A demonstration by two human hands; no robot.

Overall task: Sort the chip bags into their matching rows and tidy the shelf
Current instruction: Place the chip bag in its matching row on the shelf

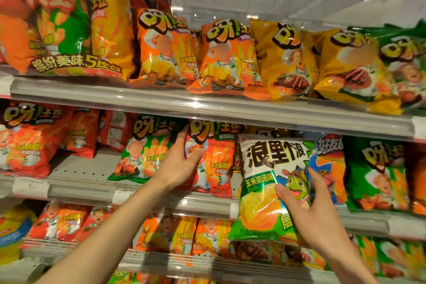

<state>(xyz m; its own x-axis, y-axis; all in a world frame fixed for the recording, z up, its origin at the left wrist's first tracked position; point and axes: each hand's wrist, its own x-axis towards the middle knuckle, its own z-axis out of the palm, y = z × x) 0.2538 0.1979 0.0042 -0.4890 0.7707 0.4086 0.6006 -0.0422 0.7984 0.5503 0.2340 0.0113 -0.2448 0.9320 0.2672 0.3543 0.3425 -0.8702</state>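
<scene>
On the middle shelf (143, 188) my left hand (182, 163) grips the left edge of a red chip bag (216, 159), thumb on its front and fingers behind it. A green chip bag (143, 152) stands just left of it. My right hand (306, 205) holds a white and green bag with a cartoon figure (262, 182) in front of the shelf edge, tilted slightly, thumb on its front. Red bags (30, 140) fill the left end of this shelf. A blue bag (327, 163) and another green bag (378, 173) stand to the right.
The top shelf (207, 101) carries a large multipack (57, 21), two orange bags (166, 53), yellow bags (288, 60) and a green bag (410, 60). The lower shelf (175, 260) holds orange and red bags. A bare gap (76, 168) lies on the middle shelf between red and green bags.
</scene>
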